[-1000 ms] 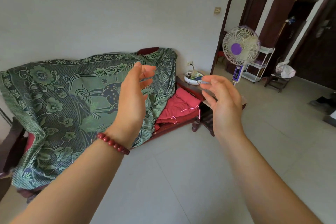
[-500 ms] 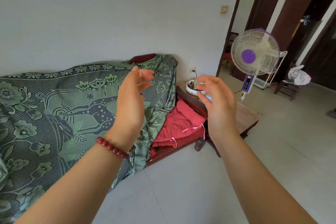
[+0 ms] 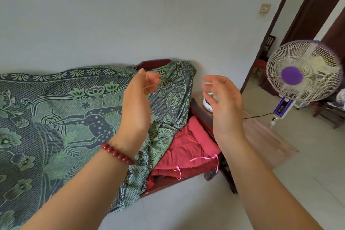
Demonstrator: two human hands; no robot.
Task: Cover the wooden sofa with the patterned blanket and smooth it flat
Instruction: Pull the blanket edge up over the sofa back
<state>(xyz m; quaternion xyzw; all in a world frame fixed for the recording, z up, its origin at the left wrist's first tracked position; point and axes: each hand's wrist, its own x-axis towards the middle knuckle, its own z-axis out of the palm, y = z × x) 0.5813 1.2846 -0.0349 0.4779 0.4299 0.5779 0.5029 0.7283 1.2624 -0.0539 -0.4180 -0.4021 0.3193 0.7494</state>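
Observation:
A green patterned blanket point(image 3: 61, 117) with flowers and a deer drapes over the wooden sofa point(image 3: 155, 62), covering its back and seat on the left. At the sofa's right end the blanket bunches in folds, and a red cushion point(image 3: 188, 147) lies bare. My left hand point(image 3: 137, 104), with a red bead bracelet at the wrist, hovers in the air in front of the bunched edge, fingers apart and empty. My right hand point(image 3: 223, 102) is raised beside it over the sofa's right armrest, fingers spread, holding nothing.
A white bowl point(image 3: 207, 105) sits on a small wooden side table point(image 3: 261, 132) right of the sofa. A standing fan point(image 3: 302, 73) with a purple hub and a black cord is at the right, before a doorway. Pale tiled floor point(image 3: 186, 209) lies in front.
The view has come closer to the sofa's right end. Both hands stay raised and empty, and they have spread a little further apart.

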